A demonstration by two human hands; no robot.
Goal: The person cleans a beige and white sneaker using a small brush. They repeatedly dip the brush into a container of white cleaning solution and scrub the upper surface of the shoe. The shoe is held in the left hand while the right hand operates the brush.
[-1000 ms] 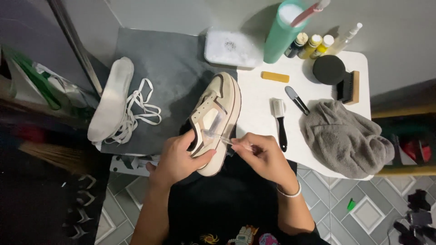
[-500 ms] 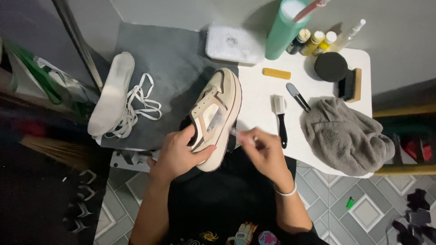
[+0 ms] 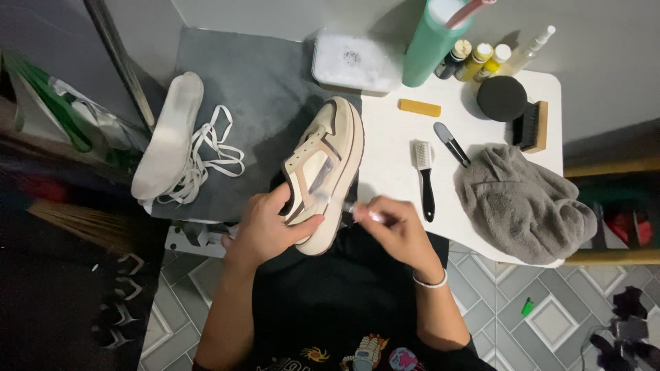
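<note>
A cream and beige sneaker [image 3: 323, 165] with no laces lies on its side across the edge of a white table [image 3: 392, 144]. My left hand [image 3: 268, 227] grips its heel end, thumb on the side panel. My right hand [image 3: 395, 230] holds a small pale brush [image 3: 361, 211] whose tip sits against the shoe's sole edge; the brush is blurred.
On the grey mat [image 3: 254, 89] lie a white insole [image 3: 168, 137] and white laces [image 3: 210, 154]. The table carries a black-handled brush [image 3: 425, 175], a grey towel [image 3: 526, 203], a yellow block [image 3: 419, 107], a wooden brush [image 3: 533, 127], a round black tin [image 3: 502, 98], bottles [image 3: 478, 60], a green container [image 3: 430, 45] and a white tub [image 3: 354, 62].
My right hand has shifted slightly right along the sole with the small brush, which is blurred now. The left hand keeps its grip on the heel.
</note>
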